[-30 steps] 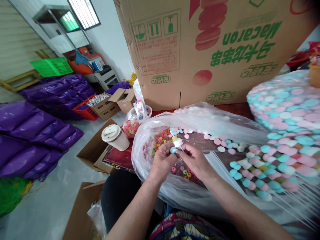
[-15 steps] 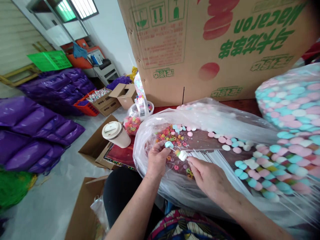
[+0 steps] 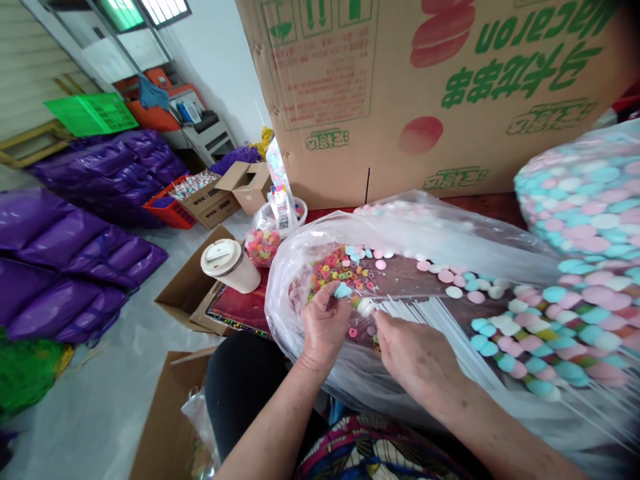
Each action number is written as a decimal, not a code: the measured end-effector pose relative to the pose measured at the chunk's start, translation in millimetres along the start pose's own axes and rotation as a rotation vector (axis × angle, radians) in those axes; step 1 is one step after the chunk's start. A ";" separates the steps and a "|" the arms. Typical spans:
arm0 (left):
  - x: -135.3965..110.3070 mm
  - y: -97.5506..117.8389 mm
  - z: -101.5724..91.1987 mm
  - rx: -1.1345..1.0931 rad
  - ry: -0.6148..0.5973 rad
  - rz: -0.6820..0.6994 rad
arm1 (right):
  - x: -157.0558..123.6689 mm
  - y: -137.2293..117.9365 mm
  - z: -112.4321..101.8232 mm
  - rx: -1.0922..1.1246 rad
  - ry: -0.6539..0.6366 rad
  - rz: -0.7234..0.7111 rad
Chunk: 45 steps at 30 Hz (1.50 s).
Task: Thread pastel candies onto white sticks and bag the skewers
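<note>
A light-blue marshmallow [image 3: 343, 290] is pinched between the thumb and fingers of my left hand [image 3: 324, 325]. My right hand [image 3: 419, 352] is closed on a candy skewer, its thin stick mostly hidden by the fingers. On that skewer a white marshmallow [image 3: 365, 307] sits by my right fingertips, with small coloured pieces beside it toward the left hand. Both hands are close together over a clear plastic sheet. Small fruit-coloured rings [image 3: 334, 267] lie just beyond the left hand. White sticks [image 3: 425, 313] lie beside the right hand.
Finished marshmallow skewers [image 3: 560, 333] are piled at the right, below a big bag of marshmallows [image 3: 585, 193]. A large cardboard box [image 3: 350, 153] stands behind. At left are a lidded cup [image 3: 230, 267], a bag of candy rings [image 3: 263, 247] and an open carton [image 3: 187, 287].
My left hand has moved right, toward the skewer, bringing the blue marshmallow nearer the white one. Its fingers are more curled. The right hand stays about where it was.
</note>
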State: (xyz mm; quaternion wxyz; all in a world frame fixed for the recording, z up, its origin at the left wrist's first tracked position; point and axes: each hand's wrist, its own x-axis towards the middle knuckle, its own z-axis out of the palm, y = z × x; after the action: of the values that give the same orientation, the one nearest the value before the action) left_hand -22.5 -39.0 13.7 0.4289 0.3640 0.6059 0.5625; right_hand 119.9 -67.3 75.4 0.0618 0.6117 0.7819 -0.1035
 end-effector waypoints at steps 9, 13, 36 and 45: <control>-0.4 -7.2 4.8 -0.129 0.018 -0.095 | 10.2 -11.4 10.4 0.029 0.090 -0.045; 0.2 -4.1 7.8 -0.203 0.069 -0.109 | 11.7 -14.2 16.7 0.073 0.084 -0.063; 0.1 17.6 21.4 -0.598 -0.054 -0.360 | 9.9 -18.2 44.3 0.646 -0.013 -0.094; -18.5 -7.1 43.5 -0.435 -0.096 -0.306 | 23.8 -1.8 59.0 0.804 0.075 -0.069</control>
State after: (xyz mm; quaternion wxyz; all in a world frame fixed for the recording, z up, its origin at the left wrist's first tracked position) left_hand 25.0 -40.8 8.6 0.6054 0.1938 0.4977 0.5901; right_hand 110.6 -59.2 12.9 -0.2143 0.5638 0.7009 -0.3807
